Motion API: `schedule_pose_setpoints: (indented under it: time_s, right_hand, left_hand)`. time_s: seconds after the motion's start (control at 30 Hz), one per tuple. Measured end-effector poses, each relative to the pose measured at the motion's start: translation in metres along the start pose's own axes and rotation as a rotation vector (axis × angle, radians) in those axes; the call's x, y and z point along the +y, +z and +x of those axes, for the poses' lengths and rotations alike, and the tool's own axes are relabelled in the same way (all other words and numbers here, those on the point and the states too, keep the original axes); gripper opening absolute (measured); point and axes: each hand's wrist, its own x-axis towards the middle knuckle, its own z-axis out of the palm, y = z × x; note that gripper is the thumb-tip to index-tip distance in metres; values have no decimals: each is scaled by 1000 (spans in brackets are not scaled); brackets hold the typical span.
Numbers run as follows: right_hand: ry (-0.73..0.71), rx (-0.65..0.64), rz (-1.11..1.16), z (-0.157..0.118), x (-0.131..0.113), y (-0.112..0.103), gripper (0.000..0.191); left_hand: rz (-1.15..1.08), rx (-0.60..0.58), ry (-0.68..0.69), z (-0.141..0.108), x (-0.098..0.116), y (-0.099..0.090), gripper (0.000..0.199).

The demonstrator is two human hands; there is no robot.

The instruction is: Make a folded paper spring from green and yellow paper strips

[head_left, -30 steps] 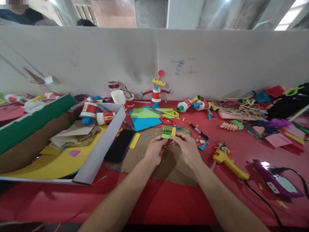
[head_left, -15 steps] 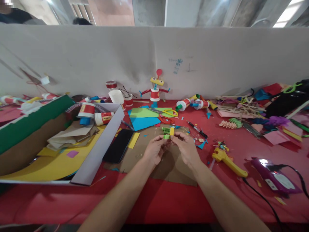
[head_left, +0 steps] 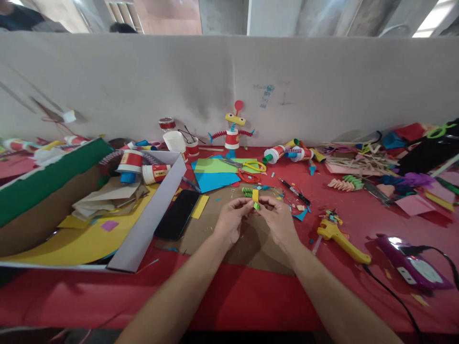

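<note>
Over a brown cardboard sheet (head_left: 215,234), my left hand (head_left: 232,220) and my right hand (head_left: 278,220) meet with fingers pinched around a folded paper strip (head_left: 256,196). The strip is yellow and green; its yellow part stands up between my fingertips, with a bit of green just below. A green pleated paper spring (head_left: 247,192) extends from it to the left, above my left fingertips. Scissors with yellow handles (head_left: 254,166) lie on green and blue paper beyond my hands. A paper-cup robot figure (head_left: 232,138) stands upright against the back panel.
A box (head_left: 124,248) with cups and paper stands left, beside a black phone (head_left: 177,215). To the right lie a pen (head_left: 294,191), a yellow glue gun (head_left: 337,239) and a purple power socket block (head_left: 412,263). Paper strips (head_left: 358,157) are piled at the back right.
My fingers have shifted slightly on the paper strip. Its green part, flat between my fingertips before, now shows as a smaller folded end. The view has moved a little.
</note>
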Motion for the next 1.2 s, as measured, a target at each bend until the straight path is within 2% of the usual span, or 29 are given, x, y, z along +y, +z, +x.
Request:
schedule_pose_setpoints:
  time_s: [0.23, 0.5, 0.63, 0.77, 0.97, 1.03, 1.1, 1.2]
  right_hand:
    - [-60, -28, -50, -1, 1, -1, 21]
    - [-150, -49, -269, -2, 0, -3, 27]
    - [-105, -56, -187, -1, 1, -2, 32]
    - [-61, -15, -94, 1, 5, -1, 28]
    - [-22, -45, -72, 1, 2, -1, 24]
    - [-51, -44, -105, 0, 0, -1, 22]
    - [-101, -42, -166, -1, -1, -1, 21]
    - [-133, -42, -244, -1, 0, -3, 21]
  left_hand:
    - [59, -16, 28, 3, 0, -4, 24]
    - [132, -7, 124, 5, 0, -4, 24]
    - [144, 14, 182, 7, -1, -4, 27]
    - [193, 58, 233, 8, -4, -5, 25]
    - [306, 88, 290, 10, -5, -8, 21]
    - [347, 100, 321, 10, -5, -9, 20]
    - [355, 95, 313, 9, -3, -9, 20]
    - [299, 46, 226, 6, 0, -8, 22]
